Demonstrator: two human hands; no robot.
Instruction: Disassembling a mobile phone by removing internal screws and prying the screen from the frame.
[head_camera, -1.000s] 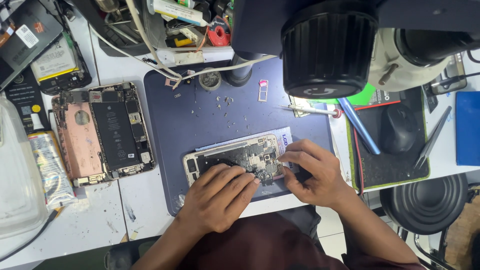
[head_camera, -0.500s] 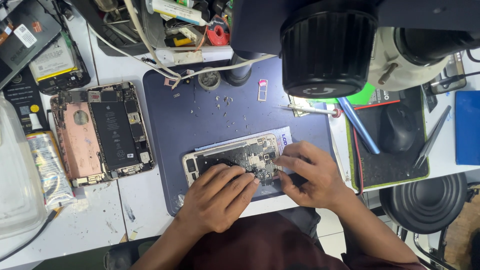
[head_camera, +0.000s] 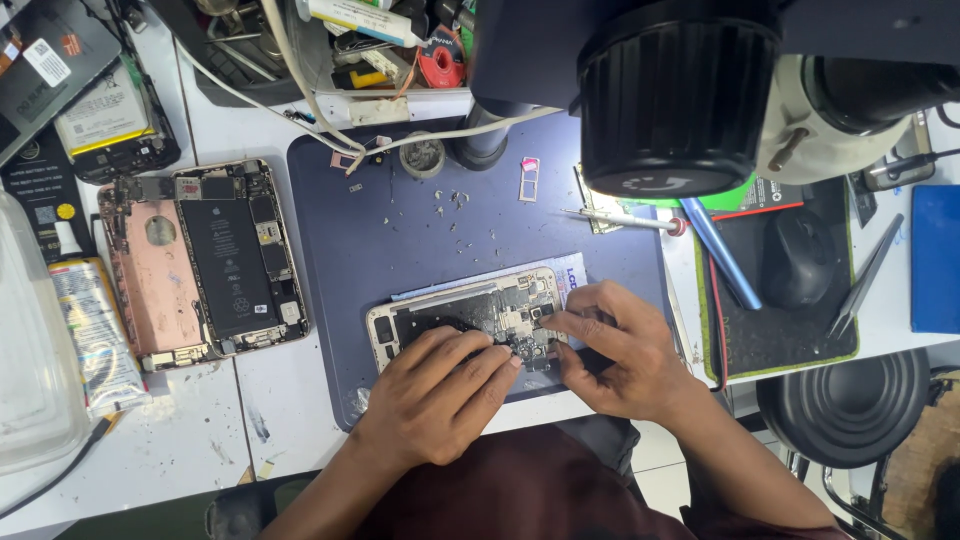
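Black flat box (head_camera: 45, 70), far left top corner of the bench, tilted; carries a small white label (head_camera: 48, 62) and an orange mark near its upper edge.

Flat battery pack (head_camera: 103, 105) just right of the box: pale label face with a yellow strip along its lower edge, black border.

Black card (head_camera: 40, 195) below it, with a yellow round sticker.

Tube (head_camera: 95, 335) with a yellow and silver printed wrapper, left edge, lying lengthwise.

Green label (head_camera: 765, 195) under the microscope head, at the top of the black pad, partly hidden.

No lit screens.
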